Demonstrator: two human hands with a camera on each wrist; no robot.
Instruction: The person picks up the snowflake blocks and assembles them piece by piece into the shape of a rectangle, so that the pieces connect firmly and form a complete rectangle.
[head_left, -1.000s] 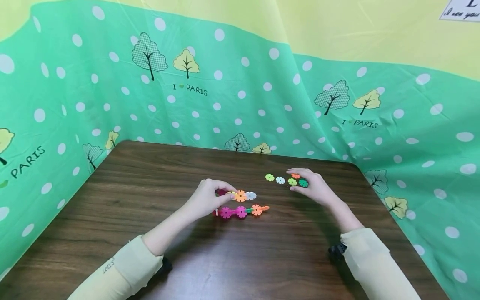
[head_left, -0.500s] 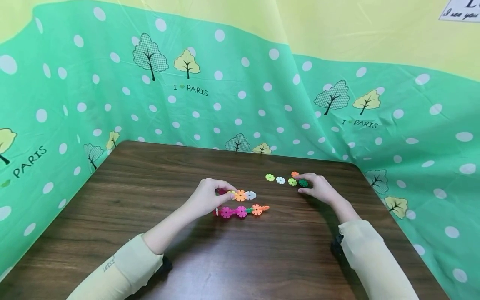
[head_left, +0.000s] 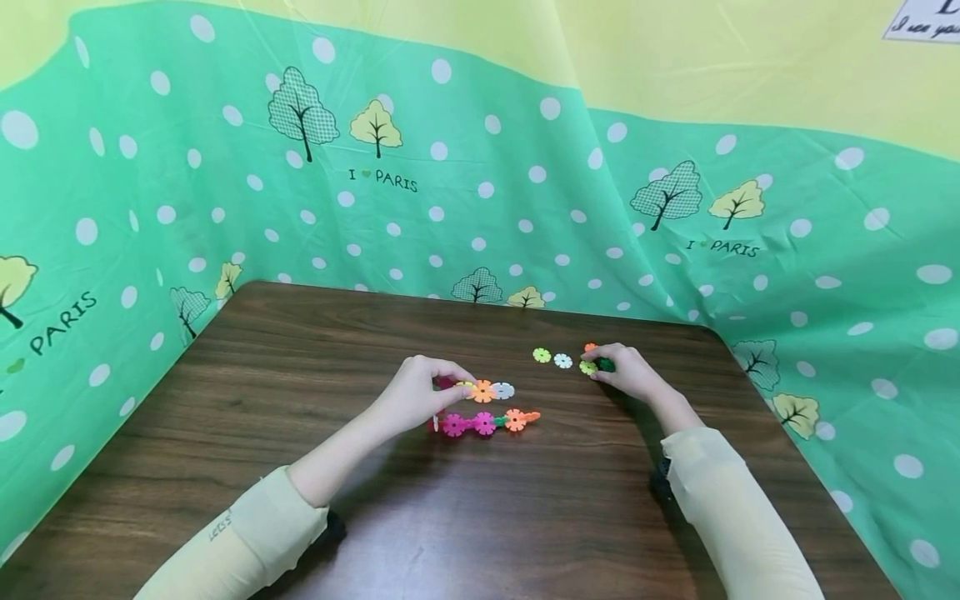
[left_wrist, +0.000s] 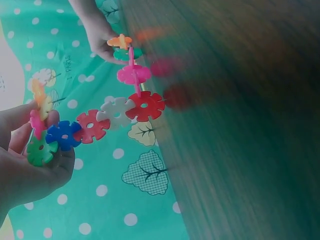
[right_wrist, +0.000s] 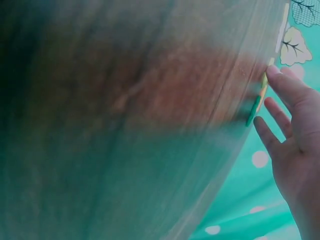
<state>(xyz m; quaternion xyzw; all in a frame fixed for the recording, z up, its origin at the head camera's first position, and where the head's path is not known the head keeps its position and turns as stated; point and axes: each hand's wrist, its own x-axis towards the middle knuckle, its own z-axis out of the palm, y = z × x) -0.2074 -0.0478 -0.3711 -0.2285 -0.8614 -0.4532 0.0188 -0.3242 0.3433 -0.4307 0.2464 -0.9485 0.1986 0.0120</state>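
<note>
A chain of interlocked snowflake-shaped plastic discs (head_left: 484,417) in several colours bends back on itself near the table's middle. My left hand (head_left: 415,397) grips it at the bend, thumb and fingers around a yellow part in the head view. In the left wrist view, green and blue discs (left_wrist: 59,131) rest against that hand's fingers. At the right, my right hand (head_left: 632,371) has thumb and index finger at opposite edges of a yellow-green snowflake disc (head_left: 587,366), which lies flat on the table. A dark green disc (head_left: 607,364) sits partly beneath the same hand.
Close by lie another yellow-green disc (head_left: 542,351), a white disc (head_left: 558,361) and an orange disc (head_left: 590,346). The dark wooden table (head_left: 487,517) ends at a green dotted curtain (head_left: 420,208) behind and at the sides.
My right hand drew back from above the orange disc, then came in on the yellow-green one, thumb and index finger closing to its edges. My left hand and the chain stay put.
</note>
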